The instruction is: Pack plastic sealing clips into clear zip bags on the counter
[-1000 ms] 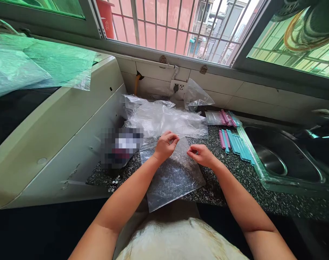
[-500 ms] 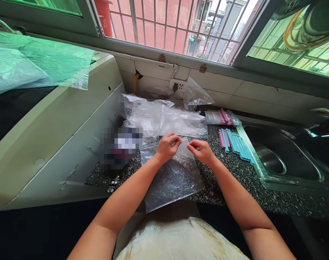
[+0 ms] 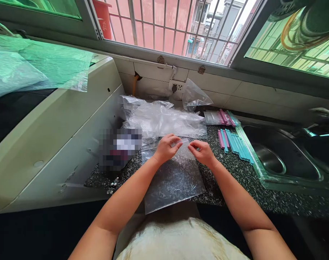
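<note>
A clear flat plastic bag (image 3: 174, 180) lies on the speckled dark counter (image 3: 242, 180), hanging a little over the front edge. My left hand (image 3: 166, 147) pinches the bag's top edge at the left. Close beside it, my right hand (image 3: 203, 151) pinches the same top edge at the right. Both hands have their fingers closed on the thin plastic strip between them.
A heap of clear plastic bags (image 3: 164, 119) lies behind the hands. Pink and teal sticks (image 3: 235, 142) lie in rows beside the steel sink (image 3: 283, 162) at the right. A large cream appliance (image 3: 53, 133) flanks the left. A barred window runs along the back wall.
My right hand has moved up and left to the bag's top edge, close to the left hand. The bag has shifted slightly toward the back.
</note>
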`<state>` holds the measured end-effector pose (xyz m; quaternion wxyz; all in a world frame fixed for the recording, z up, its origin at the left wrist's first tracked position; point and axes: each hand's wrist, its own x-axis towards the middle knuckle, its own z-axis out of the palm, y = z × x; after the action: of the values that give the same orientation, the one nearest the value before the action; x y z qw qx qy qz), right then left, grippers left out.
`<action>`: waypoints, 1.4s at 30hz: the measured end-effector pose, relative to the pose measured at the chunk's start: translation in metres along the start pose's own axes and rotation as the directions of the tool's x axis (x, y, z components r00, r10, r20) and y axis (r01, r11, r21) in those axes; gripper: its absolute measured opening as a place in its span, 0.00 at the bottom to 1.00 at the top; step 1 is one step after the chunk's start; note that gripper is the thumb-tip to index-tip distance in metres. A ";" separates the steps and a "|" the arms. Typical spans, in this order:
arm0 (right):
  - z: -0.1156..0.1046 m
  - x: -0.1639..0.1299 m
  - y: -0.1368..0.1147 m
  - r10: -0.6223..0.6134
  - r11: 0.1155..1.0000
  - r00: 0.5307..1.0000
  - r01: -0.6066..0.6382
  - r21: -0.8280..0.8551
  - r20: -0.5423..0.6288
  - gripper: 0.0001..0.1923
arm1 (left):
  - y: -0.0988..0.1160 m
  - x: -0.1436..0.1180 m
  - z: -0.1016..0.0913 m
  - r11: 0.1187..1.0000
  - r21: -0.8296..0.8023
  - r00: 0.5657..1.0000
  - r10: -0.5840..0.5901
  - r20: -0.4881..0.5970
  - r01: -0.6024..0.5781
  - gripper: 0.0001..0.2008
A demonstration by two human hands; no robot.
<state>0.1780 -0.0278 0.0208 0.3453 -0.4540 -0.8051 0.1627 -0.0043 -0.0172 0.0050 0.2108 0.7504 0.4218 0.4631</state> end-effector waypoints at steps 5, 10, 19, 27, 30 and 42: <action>-0.013 0.000 0.006 0.037 0.999 0.995 -0.036 0.006 -0.088 0.10 | -0.003 0.005 -0.014 0.990 0.124 0.995 -0.074 0.072 0.065 0.08; -0.023 -0.002 0.009 0.066 0.998 0.983 -0.066 0.006 -0.171 0.11 | -0.008 0.010 -0.023 0.966 0.211 0.983 -0.167 0.078 0.148 0.06; -0.022 -0.003 0.000 0.009 0.999 0.978 -0.016 -0.031 -0.210 0.11 | -0.014 0.011 -0.024 0.966 0.185 0.970 -0.207 0.129 0.181 0.05; -0.015 -0.004 -0.009 -0.099 0.993 0.980 0.086 -0.085 -0.172 0.10 | -0.015 0.010 -0.018 0.952 0.197 0.971 -0.238 0.002 0.233 0.06; -0.010 -0.005 -0.016 -0.188 0.974 0.973 0.167 -0.153 -0.135 0.10 | -0.015 0.009 -0.016 0.938 0.225 0.965 -0.258 -0.052 0.264 0.07; 0.019 -0.012 -0.043 -0.370 0.846 0.922 0.385 -0.369 0.115 0.16 | -0.010 0.009 -0.015 0.899 0.232 0.926 -0.340 -0.164 0.371 0.07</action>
<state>0.1421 -0.0596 0.0275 0.2587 -0.3425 -0.9012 -0.0604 -0.0198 -0.0052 0.0097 0.1666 0.6526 0.6204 0.4018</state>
